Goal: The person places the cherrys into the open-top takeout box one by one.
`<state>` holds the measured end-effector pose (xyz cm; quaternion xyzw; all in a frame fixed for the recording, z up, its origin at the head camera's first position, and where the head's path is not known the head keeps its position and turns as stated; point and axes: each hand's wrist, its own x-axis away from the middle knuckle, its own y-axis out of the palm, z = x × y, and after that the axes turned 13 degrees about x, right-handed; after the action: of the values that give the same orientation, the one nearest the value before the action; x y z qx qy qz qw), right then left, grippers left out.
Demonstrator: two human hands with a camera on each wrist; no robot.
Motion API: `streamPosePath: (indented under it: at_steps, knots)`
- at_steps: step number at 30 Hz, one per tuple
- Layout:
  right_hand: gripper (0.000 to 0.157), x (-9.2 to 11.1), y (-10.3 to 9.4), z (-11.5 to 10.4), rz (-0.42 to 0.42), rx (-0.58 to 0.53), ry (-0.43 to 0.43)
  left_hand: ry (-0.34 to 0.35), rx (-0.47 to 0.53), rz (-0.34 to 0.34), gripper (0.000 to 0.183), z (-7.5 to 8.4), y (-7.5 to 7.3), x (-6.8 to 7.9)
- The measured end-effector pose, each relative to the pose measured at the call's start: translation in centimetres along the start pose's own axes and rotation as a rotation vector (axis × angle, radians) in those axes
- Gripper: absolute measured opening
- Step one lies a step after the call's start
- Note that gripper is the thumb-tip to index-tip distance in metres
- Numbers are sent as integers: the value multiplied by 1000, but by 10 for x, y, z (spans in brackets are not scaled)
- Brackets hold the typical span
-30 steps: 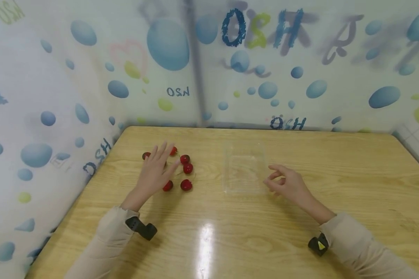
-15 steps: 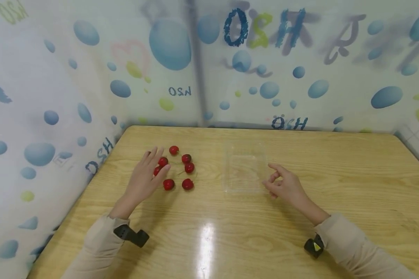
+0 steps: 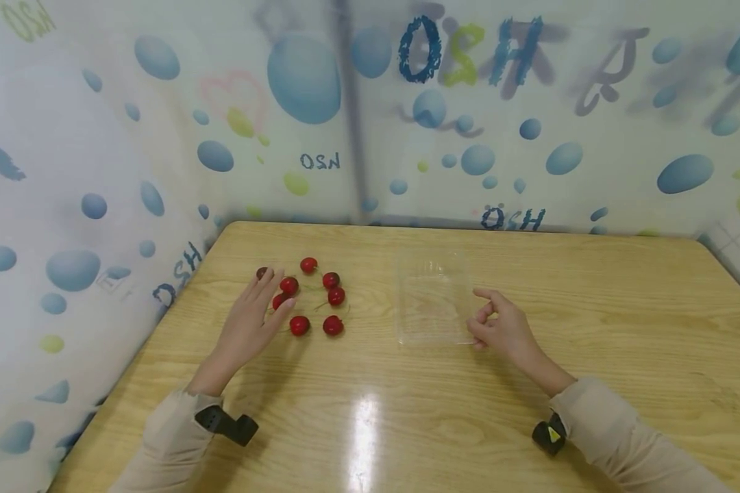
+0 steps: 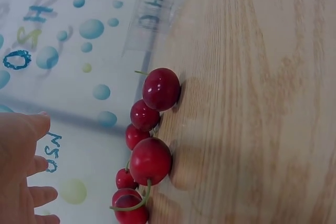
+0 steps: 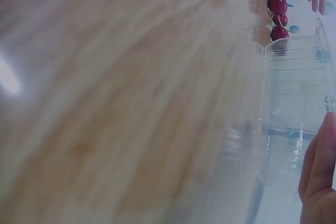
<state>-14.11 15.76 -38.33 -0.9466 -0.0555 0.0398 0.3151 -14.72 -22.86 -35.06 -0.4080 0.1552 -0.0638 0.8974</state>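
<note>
Left grip [image 3: 245,327] hangs outstretched by glossy cherries [image 3: 289,285]; whether right grip [image 3: 507,329] pinches the clear box [image 3: 428,308] is unclear.

- Back wall [image 3: 382,171]: white, printed with blue droplets, green spots and lettering, crossed by a dark vertical band [image 3: 353,116].
- Left wall [image 3: 37,219]: same pattern.
- Worktop [image 3: 444,411]: pale wood grain, rounded far corners, a bright streak of reflected light [image 3: 364,438].

head: from above, over table [image 3: 444,424] toward wall [image 3: 376,137]
left wrist: sideways, low, near cherries [image 4: 150,161]
right wrist: sideways, low, by clear box [image 5: 291,87]
wrists share: cherries
</note>
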Motion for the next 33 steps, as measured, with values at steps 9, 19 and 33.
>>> streamPosePath:
  at_steps: [9, 19, 33]
  knots:
    - [61, 0, 3, 1, 32, 12, 9, -26, -18, -6, 57, -2, 1, 4]
    - [57, 0, 4, 1, 75, 3, -35, -35, 9, 14, 55, -4, 0, 9]
    - [59, -3, 2, -2, 68, 39, -24, -59, 45, 24, 38, -15, 0, 13]
